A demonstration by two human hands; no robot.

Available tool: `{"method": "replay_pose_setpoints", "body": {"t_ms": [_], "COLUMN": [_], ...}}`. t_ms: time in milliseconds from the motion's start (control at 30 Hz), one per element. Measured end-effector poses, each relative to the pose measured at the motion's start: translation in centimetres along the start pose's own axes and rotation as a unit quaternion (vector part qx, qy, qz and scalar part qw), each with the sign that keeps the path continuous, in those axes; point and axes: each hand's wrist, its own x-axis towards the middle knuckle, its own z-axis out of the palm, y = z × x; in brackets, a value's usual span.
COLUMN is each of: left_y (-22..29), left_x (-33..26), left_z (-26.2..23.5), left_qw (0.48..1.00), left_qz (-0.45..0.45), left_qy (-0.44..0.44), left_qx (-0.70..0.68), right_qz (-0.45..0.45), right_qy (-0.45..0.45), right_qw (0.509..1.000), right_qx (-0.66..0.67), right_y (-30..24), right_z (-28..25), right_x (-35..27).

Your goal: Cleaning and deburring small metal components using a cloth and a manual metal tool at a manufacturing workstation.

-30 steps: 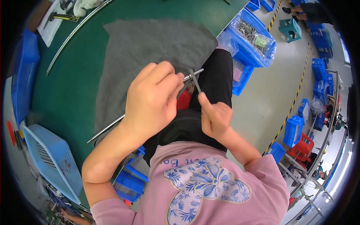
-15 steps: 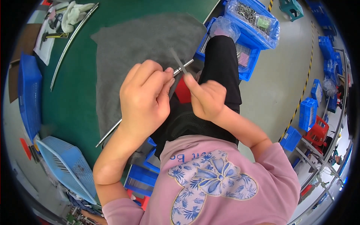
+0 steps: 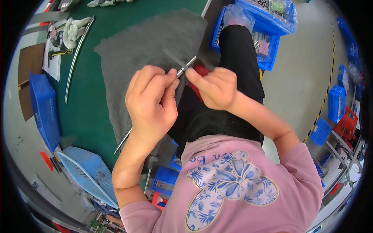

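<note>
While it lies across the person's lap, just off the edge of the green table (image 3: 89, 105), the thin metal rod (image 3: 186, 66) is held near its upper end by both hands. The left hand (image 3: 151, 105) is curled around the shaft with thumb and forefinger pinched on it just below the tip; the right hand (image 3: 213, 87) meets it from the other side, fingers pressed together at the tip, though what they grip there is too small to tell. Its lower end pokes out below the left wrist. Such a rod looks stiff, light and smooth, likely slippery in bare fingers, so a pinch close to the working end seems the steadiest hold. Beneath it a soft grey felt cloth (image 3: 140, 42) drapes over the table edge. A longer curved metal bar (image 3: 77, 50) rests further left on the table, and blue plastic bins (image 3: 268, 39) stand on the floor beyond the knees.
</note>
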Motion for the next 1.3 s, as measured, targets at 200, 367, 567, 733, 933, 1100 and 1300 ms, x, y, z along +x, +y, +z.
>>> {"method": "replay_pose_setpoints", "body": {"t_ms": [200, 367, 567, 733, 933, 1100, 1300], "left_y": [-0.3, 0.0, -0.1, -0.2, -0.2, -0.3, -0.1], "left_x": [0.1, -0.3, -0.5, -0.1, -0.3, 0.1, -0.2], "left_z": [0.4, -0.1, -0.2, 0.1, -0.2, 0.4, 0.1], "left_qw": [1.000, 1.000, 1.000, 1.000, 1.000, 1.000, 1.000], "left_qz": [0.008, -0.012, -0.003, 0.006, -0.002, 0.004, -0.007], "left_qy": [0.000, -0.016, -0.027, -0.010, -0.010, -0.001, 0.001], "left_qx": [-0.008, -0.003, 0.006, -0.008, 0.008, -0.005, -0.019], "right_qz": [-0.010, 0.003, -0.027, -0.008, -0.027, 0.015, 0.068], "right_qy": [0.013, 0.101, 0.025, 0.015, 0.052, -0.007, -0.021], "right_qw": [1.000, 0.995, 0.999, 1.000, 0.998, 1.000, 0.997], "right_qx": [-0.001, -0.017, 0.017, 0.014, 0.031, 0.011, -0.004], "right_y": [1.5, 0.3, 1.0, 1.2, 0.7, 0.7, -1.9], "right_z": [0.6, 2.4, 1.1, 1.1, 1.4, -0.1, -1.6], "right_x": [-4.0, -1.7, -1.0, -4.2, 0.2, -4.0, 1.2]}}
